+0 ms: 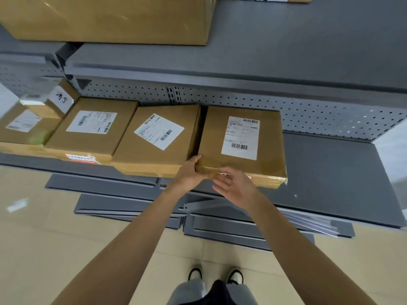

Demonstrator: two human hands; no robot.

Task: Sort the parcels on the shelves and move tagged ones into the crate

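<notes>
Left hand (191, 172) grasping rightmost parcel (240, 146) at its corner; right hand (235, 188) released, at its red-tagged edge. Next: lift clear toward crate.

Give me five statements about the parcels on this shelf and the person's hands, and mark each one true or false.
1. The left hand grips the near left corner of the rightmost parcel. True.
2. The right hand is resting on the floor. False: it is raised at that parcel's front edge, fingers spread, blurred.
3. The rightmost parcel carries a white shipping label on top. True.
4. The lower shelf is packed with parcels to the right of the rightmost parcel. False: that stretch is bare grey metal.
5. A crate stands on the floor beside the person's shoes. False: no crate shows; only tiles and flat grey panels.
</notes>
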